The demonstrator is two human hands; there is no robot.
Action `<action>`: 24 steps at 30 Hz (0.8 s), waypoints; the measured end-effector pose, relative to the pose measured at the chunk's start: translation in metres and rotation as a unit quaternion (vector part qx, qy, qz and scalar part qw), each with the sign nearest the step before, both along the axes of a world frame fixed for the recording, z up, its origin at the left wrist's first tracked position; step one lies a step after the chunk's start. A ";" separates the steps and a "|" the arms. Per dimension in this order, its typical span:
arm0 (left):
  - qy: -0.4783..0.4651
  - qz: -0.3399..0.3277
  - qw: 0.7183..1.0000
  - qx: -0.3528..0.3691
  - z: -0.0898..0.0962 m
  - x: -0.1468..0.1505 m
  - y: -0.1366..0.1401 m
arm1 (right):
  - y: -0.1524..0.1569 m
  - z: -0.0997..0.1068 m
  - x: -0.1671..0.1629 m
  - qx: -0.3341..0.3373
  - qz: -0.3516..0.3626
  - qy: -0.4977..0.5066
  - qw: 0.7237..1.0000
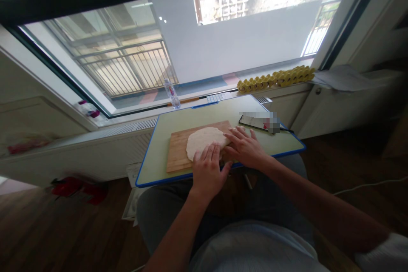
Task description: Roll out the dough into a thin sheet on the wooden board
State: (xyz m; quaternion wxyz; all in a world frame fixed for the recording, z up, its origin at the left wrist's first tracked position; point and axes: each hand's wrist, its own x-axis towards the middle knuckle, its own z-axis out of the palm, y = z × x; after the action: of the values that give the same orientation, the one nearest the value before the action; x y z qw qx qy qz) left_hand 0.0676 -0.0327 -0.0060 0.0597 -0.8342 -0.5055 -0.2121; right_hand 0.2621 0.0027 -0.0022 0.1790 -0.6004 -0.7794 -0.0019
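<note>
A flat, rounded sheet of pale dough [204, 136] lies on a wooden cutting board [178, 153]. My left hand [208, 168] rests on the dough's near edge, its fingers stretched out side by side and its thumb apart. At the right edge of the dough, where it looks slightly raised or folded, my right hand [245, 144] lies with its fingers spread. Both palms face down, and the hands hide part of the dough's near right edge. The board sits on a small light-green table [153, 157] with a blue rim, above my knees.
On the table's right side lies a phone [255, 123], partly blurred out. Along the window sill are a clear plastic bottle [172, 95], a row of yellow egg trays [276, 80] and white papers [344, 78]. A radiator [111, 153] runs below. Red objects [78, 189] stand on the floor at left.
</note>
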 end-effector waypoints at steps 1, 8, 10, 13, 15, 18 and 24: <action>0.002 0.005 1.000 -0.001 0.001 -0.001 0.003 | 0.002 0.001 -0.003 -0.001 0.002 0.002 1.000; -0.012 -0.018 1.000 -0.008 -0.005 -0.001 -0.014 | -0.012 -0.005 0.010 0.026 0.029 0.007 0.999; -0.018 -0.025 1.000 -0.003 -0.009 0.000 -0.022 | -0.019 -0.008 0.017 0.034 0.028 0.007 0.999; -0.025 -0.034 0.999 0.001 -0.014 -0.001 -0.029 | -0.024 -0.011 0.026 0.039 0.032 0.011 0.999; -0.030 -0.039 0.999 0.005 -0.015 -0.001 -0.031 | -0.026 -0.011 0.028 0.039 0.041 0.011 0.998; -0.039 -0.046 0.998 0.009 -0.017 -0.001 -0.033 | -0.027 -0.009 0.030 0.044 0.049 0.010 0.998; -0.092 -0.066 0.993 -0.013 -0.008 -0.012 -0.025 | -0.030 -0.009 0.033 0.061 0.057 0.027 0.996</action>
State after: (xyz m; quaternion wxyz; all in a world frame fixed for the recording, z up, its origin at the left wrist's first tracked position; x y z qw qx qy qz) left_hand 0.0554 -0.0578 -0.0142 -0.0118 -0.8433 -0.4554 -0.2851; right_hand 0.2952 -0.0270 -0.0111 0.2364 -0.5424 -0.8058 -0.0230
